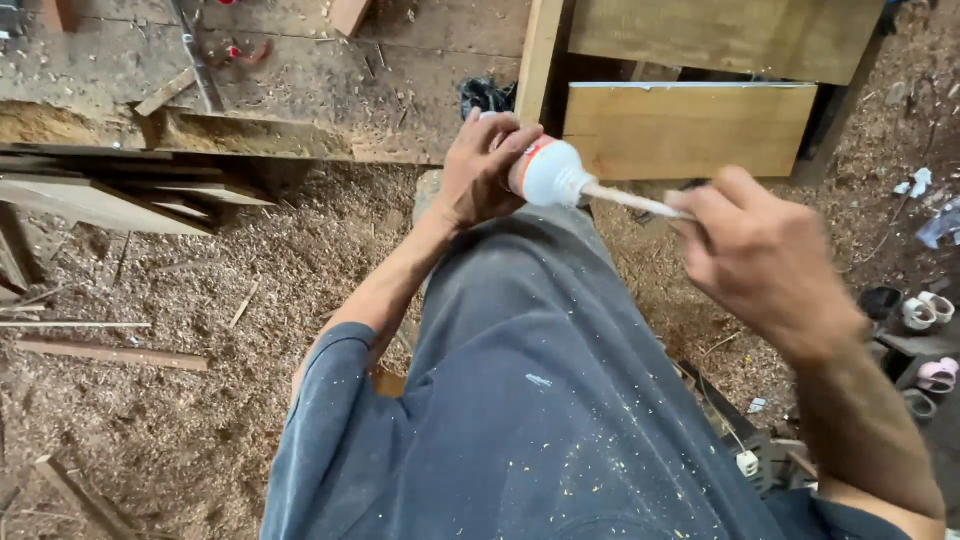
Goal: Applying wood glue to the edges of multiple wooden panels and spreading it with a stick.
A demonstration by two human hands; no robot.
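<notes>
My left hand [478,170] grips a white plastic bottle [547,173] with an orange band, held above my raised knee in dark grey trousers [520,340]. A thin pale stick [632,201] runs from the bottle's mouth to my right hand [765,260], whose fingers pinch its far end. Both hands are close together in front of a light wooden board [690,128] with a white top edge.
Sawdust and wood shavings cover the floor [200,380]. A rough wooden workbench [300,90] with offcuts lies at the top left, loose wooden strips [110,352] at the left. A larger plank [720,35] sits at the top right. Small cups and sandals [925,340] lie at the right.
</notes>
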